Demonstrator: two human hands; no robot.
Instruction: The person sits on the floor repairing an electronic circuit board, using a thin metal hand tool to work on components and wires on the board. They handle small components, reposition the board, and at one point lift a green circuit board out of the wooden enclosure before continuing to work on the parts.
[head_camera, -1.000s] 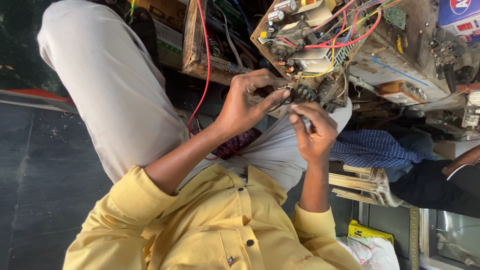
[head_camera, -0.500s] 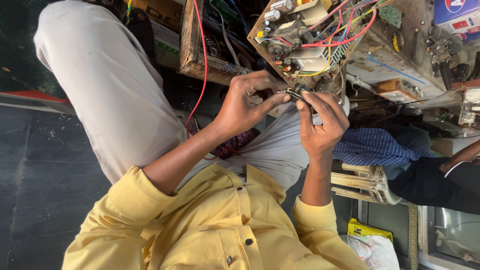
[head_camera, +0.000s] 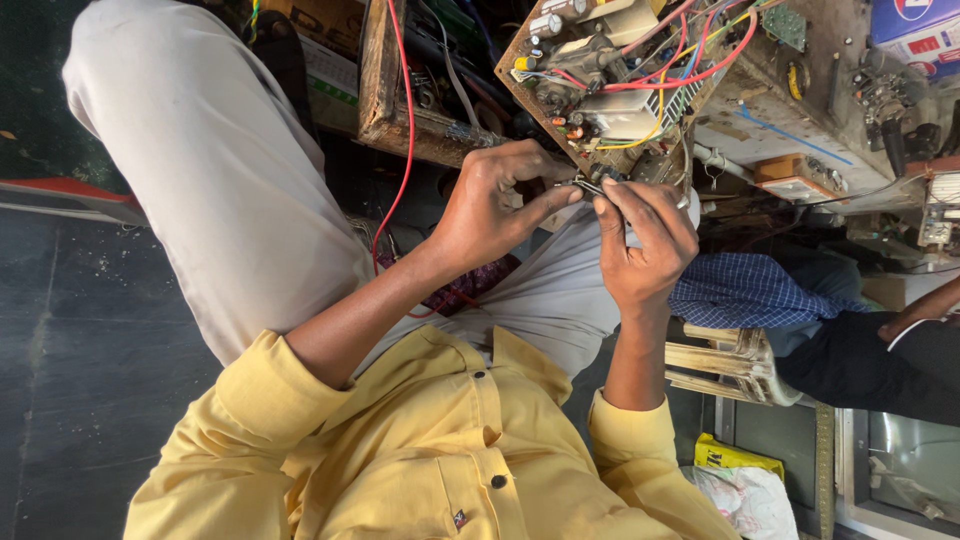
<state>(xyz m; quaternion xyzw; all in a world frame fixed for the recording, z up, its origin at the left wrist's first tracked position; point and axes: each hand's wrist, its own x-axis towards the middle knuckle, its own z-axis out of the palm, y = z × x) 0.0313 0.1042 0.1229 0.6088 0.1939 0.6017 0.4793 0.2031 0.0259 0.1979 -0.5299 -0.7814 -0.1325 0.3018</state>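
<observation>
Metal part (head_camera: 590, 186) between two hands, left hand (head_camera: 495, 205), right hand (head_camera: 645, 245).

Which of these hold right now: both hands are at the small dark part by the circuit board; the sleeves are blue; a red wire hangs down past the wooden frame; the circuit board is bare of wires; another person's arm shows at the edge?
1. Both the left hand and the right hand pinch the small dark part at the circuit board. True.
2. The sleeves are blue. False: the shirt is yellow; the blue checked cloth lies beside the right hand.
3. A red wire hangs down past the wooden frame. True.
4. The circuit board is bare of wires. False: red, yellow and other wires cross it.
5. Another person's arm shows at the right edge. True.
</observation>
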